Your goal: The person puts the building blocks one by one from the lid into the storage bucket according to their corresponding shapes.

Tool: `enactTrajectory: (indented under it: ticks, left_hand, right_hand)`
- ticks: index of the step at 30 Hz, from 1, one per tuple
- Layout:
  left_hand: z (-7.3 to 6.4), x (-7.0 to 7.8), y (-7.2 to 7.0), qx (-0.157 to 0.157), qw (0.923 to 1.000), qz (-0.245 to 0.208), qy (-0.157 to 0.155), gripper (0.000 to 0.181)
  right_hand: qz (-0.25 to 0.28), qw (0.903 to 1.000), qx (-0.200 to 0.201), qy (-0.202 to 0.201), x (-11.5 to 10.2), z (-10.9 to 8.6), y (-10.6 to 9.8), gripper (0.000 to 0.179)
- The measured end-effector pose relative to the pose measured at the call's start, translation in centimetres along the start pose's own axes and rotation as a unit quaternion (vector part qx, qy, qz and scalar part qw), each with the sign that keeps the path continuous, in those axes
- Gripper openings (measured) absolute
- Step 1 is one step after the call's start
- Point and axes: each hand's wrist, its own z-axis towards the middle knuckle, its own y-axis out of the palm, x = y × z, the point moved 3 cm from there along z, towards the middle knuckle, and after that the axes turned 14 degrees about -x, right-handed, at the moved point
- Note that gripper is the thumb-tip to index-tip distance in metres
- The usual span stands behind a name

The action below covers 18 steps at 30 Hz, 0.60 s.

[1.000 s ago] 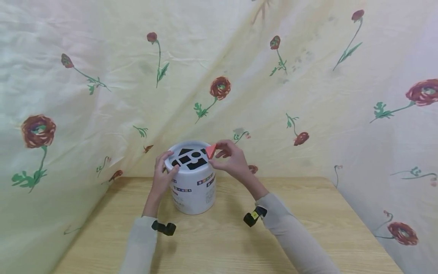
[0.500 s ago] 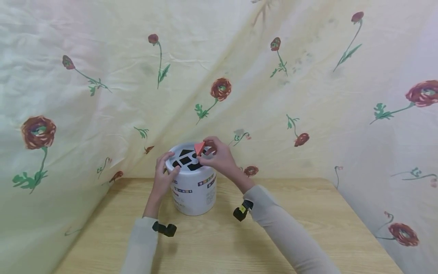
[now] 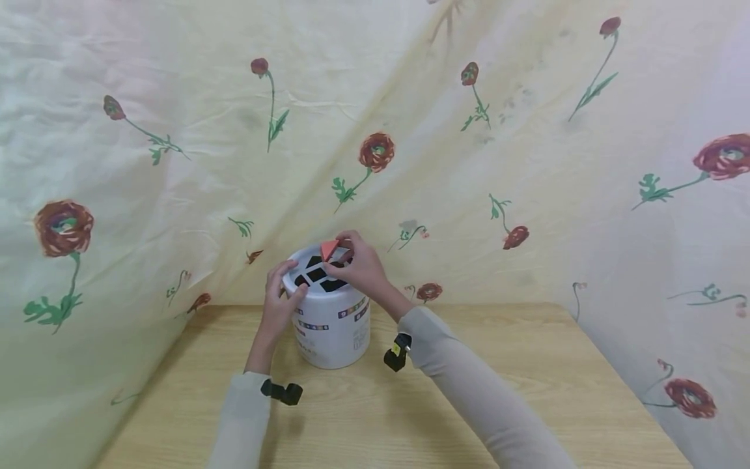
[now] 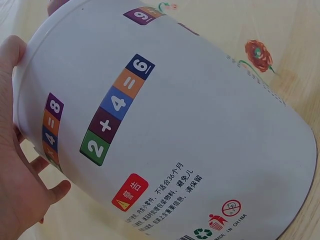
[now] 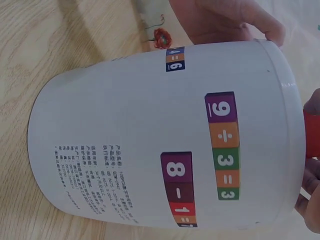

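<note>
A white shape-sorter bucket (image 3: pixel 334 332) stands upright on the table. Its lid (image 3: pixel 301 260) has several black shaped holes. My left hand (image 3: pixel 278 301) grips the bucket at the left, fingers over the rim and thumb at the front; the left wrist view shows this hand (image 4: pixel 25 190) along the rim. Over the lid, my right hand (image 3: pixel 364 266) pinches a red triangular block (image 3: pixel 329 249) between thumb and fingers, one corner pointing down. In the right wrist view the red block (image 5: pixel 312 134) shows just past the rim, partly cut off by the frame edge.
The bucket rests near the back of a wooden table (image 3: pixel 351 417). Flower-patterned cloth (image 3: pixel 375 85) hangs behind and along both sides. A black camera is strapped to each wrist. Coloured number sums (image 4: pixel 117 107) and printed text cover the bucket's side.
My right hand has carried the red triangular block leftward, from the lid's right edge to over its middle. The left hand and the bucket have stayed in place.
</note>
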Motion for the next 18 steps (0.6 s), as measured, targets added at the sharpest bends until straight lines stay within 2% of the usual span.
enactTrajectory:
  ticks: [7, 14, 18]
  left_hand:
    - [0.3, -0.3, -0.1, 0.0, 0.9999, -0.008, 0.013, 0.059]
    - [0.4, -0.5, -0.1, -0.002, 0.9999, -0.013, 0.011, 0.059]
    - [1.1, -2.0, -0.3, 0.0, 0.9999, -0.011, 0.011, 0.06]
  right_hand:
    - [-0.009, 0.9999, -0.007, 0.012, -0.6, 0.7, 0.8, 0.058]
    - [-0.048, 0.9969, -0.006, 0.062, -1.1, 1.1, 1.7, 0.058]
    - [-0.089, 0.9923, -0.001, 0.085, -1.3, 1.5, 2.1, 0.058]
